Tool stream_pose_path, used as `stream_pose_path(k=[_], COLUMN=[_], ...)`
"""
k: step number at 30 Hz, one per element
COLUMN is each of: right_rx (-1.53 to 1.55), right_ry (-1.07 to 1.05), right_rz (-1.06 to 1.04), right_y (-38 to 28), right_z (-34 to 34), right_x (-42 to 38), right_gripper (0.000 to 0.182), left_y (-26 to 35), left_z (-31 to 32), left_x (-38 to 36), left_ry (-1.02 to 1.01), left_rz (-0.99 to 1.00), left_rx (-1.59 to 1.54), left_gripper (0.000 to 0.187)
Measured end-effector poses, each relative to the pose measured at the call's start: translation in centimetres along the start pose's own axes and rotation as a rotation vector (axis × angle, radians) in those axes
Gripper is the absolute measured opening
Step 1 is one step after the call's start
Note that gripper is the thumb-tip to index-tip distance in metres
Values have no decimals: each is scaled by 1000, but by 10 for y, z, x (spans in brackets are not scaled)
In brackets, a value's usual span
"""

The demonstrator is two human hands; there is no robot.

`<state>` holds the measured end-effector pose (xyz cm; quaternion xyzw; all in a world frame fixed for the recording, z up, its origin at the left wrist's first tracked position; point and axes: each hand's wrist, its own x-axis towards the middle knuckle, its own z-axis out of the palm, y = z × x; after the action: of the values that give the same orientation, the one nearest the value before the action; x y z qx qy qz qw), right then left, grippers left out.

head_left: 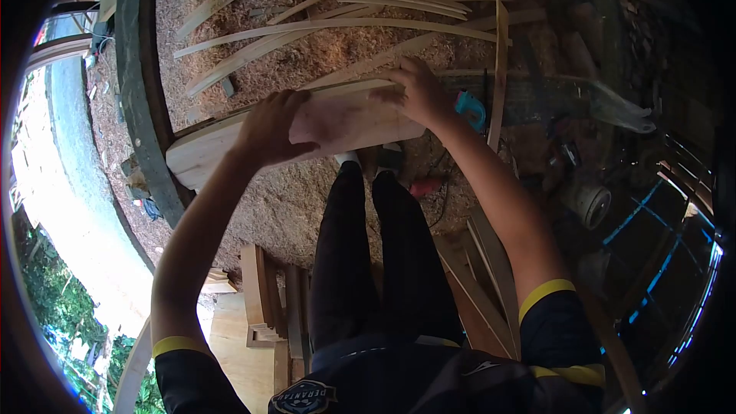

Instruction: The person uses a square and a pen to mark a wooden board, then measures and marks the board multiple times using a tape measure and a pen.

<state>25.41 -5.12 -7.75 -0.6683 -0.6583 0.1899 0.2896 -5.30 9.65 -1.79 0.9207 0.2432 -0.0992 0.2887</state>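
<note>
A pale, wide wooden board (345, 119) lies crosswise in front of me, tilted, its left end by a thick dark beam. My left hand (270, 129) is laid across its left half, with the fingers hooked over the far edge and the thumb stretched over its face. Near the board's right end, my right hand (420, 98) grips the far edge with bent fingers. A teal tool (470, 112) sits just right of my right forearm.
Thin curved wood strips (337, 24) lie on shaving-covered ground beyond the board. The dark beam (140, 69) runs along the left. An upright slat (498, 77) stands right of the teal tool. Stacked wood pieces (261, 291) are beside my legs, and a whitish canister (590, 203) is farther right.
</note>
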Motion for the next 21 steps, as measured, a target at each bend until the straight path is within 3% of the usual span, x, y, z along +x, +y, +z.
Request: stream_pose_path(k=[5,10,13,15,19,21], right_rx=[3,38,5,-72,-130,-229], right_ry=[45,2,-72,-3,19,156], right_rz=[-45,7,-37,-189,-135,27], right_y=[-11,-5,-9,-13,-9,1], right_z=[-4,-3,-13,-21,-41,-56], right_x=[-2,-5,-7,-13,-34,-53], right_gripper=[52,53,67,83,79,69], left_y=[24,30,22,16,18,19], left_z=[5,25,17,13,8,10], left_x=[-17,-10,-3,-1,-1,-1], left_ry=[139,291,193,166,130,173], left_rz=[23,-25,-37,-28,-30,-6], left_rx=[-13,163,60,58,56,85], left_gripper=[122,112,104,104,105,102])
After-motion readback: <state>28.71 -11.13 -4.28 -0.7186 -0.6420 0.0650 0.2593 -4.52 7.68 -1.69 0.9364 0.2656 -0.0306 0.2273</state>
